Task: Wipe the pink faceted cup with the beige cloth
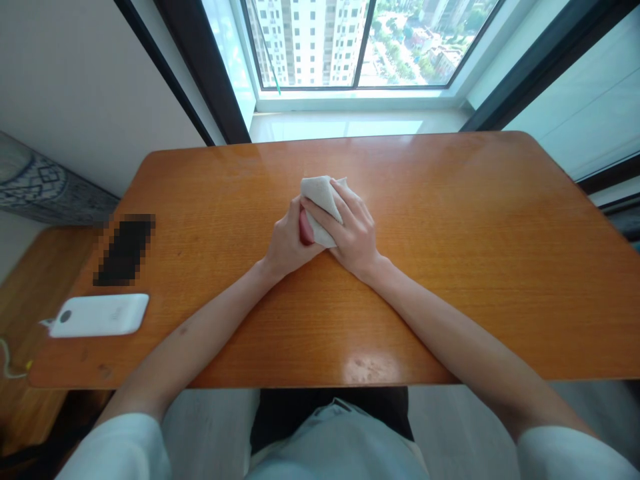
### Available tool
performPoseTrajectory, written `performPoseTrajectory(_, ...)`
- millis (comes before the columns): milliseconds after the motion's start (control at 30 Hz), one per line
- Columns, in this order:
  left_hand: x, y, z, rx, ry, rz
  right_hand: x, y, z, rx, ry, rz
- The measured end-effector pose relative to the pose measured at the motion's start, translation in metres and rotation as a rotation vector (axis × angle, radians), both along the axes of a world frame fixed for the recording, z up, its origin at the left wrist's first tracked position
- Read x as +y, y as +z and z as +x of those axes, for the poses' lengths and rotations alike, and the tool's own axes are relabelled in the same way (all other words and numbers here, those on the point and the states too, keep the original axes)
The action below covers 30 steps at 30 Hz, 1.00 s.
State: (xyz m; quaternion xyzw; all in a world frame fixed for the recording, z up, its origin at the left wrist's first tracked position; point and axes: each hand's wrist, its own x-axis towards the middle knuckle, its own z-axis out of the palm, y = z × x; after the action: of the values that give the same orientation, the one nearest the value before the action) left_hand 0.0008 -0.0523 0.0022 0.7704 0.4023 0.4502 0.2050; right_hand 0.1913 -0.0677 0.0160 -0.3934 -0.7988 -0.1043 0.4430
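Both my hands meet at the middle of an orange-brown wooden table. My left hand is curled round a small pink-red object, most of it hidden. My right hand presses a folded white cloth over that object, fingers wrapped across the cloth. The cloth's upper edge sticks out above both hands.
A white power bank with a cable lies near the table's left front corner. Behind it lies a dark blurred-out rectangle. A window stands beyond the far edge. A lower wooden surface sits to the left.
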Motion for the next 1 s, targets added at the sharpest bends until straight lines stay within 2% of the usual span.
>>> performPoseTrajectory(167,0.003,0.001,0.0,0.055,0.039,-0.016,0.002,-0.002,0.003,0.12,0.024,-0.084)
performPoseTrajectory(333,0.007,0.003,0.001,0.032,0.056,0.006,0.014,-0.008,0.009,0.323,0.051,-0.277)
performPoseTrajectory(433,0.006,0.003,0.0,0.022,0.049,-0.003,0.018,-0.012,0.012,0.378,0.071,-0.326)
performPoseTrajectory(533,0.005,0.003,-0.002,0.016,0.038,0.004,0.014,-0.01,0.012,0.325,0.07,-0.278)
performPoseTrajectory(633,0.006,0.0,-0.003,0.025,0.043,0.004,0.007,-0.006,0.01,0.202,0.095,-0.16)
performPoseTrajectory(833,0.016,-0.013,-0.009,0.087,0.05,-0.031,0.007,-0.003,0.003,-0.004,0.257,0.114)
performPoseTrajectory(900,0.017,-0.014,-0.01,0.099,0.041,-0.044,0.008,-0.003,0.002,-0.035,0.267,0.137)
performPoseTrajectory(1000,0.015,-0.011,-0.009,0.09,0.053,-0.065,0.009,-0.004,0.003,-0.033,0.253,0.082)
